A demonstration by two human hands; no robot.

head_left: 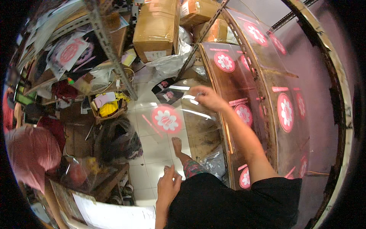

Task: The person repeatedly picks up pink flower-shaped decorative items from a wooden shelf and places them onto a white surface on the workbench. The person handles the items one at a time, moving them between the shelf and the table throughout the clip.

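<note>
My right hand (207, 98) reaches forward, its fingers pinched on the edge of a clear plastic film. That film (166, 118) hangs over the tiled floor and bears a pink round print with a white flower and a pink strip beside it. Close to my body, my left hand (169, 186) is raised with loosely bent fingers apart and nothing seen in it. To the right of my right arm, more clear films with the same pink flower print (224, 62) lie on wooden shelf boards.
A metal rack (244, 45) runs along the right. Cardboard boxes (155, 28) are piled at the back. On the left, another person in a pink top (33, 154) is beside a cluttered workbench. A dark plastic bag (116, 139) and a box of yellow cloth (109, 108) flank the walkway.
</note>
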